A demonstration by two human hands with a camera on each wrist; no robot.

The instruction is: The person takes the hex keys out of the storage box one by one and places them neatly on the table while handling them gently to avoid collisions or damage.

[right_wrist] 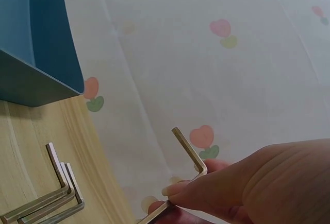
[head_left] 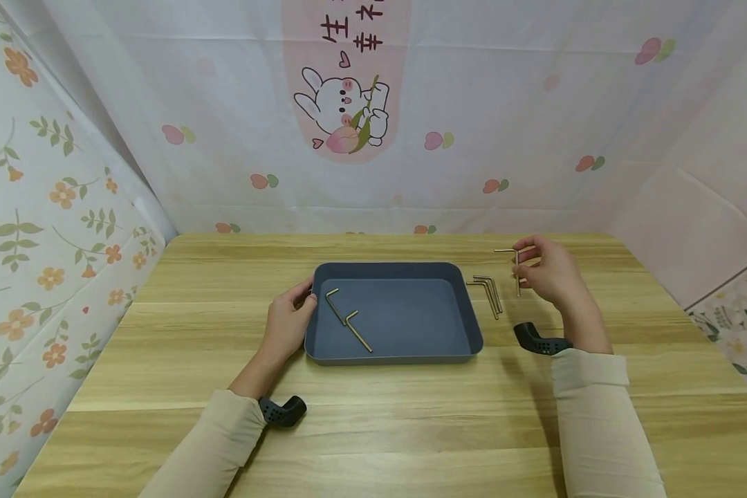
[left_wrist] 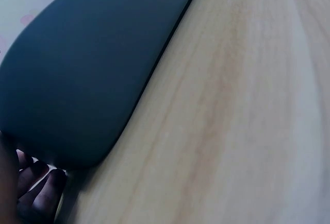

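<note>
A blue-grey tray [head_left: 393, 359] stands on the wooden table with two L-shaped hex keys [head_left: 358, 333] lying in its left part. My left hand [head_left: 290, 319] holds the tray's left side, its thumb at the rim; in the left wrist view its fingers [left_wrist: 47, 189] are at the tray's corner [left_wrist: 77, 131]. To the right of the tray, my right hand [head_left: 550, 270] pinches one hex key [head_left: 518, 277] above the table, its short arm pointing left. Several more hex keys [head_left: 490, 296] lie nested on the table between tray and right hand, also seen in the right wrist view [right_wrist: 64, 193].
Behind the table [head_left: 411, 429] hangs a white curtain [head_left: 473, 90] with a rabbit print and hearts. A flowered cloth [head_left: 43, 242] hangs at the left, another [head_left: 734, 325] at the right. Each wrist carries a black mount.
</note>
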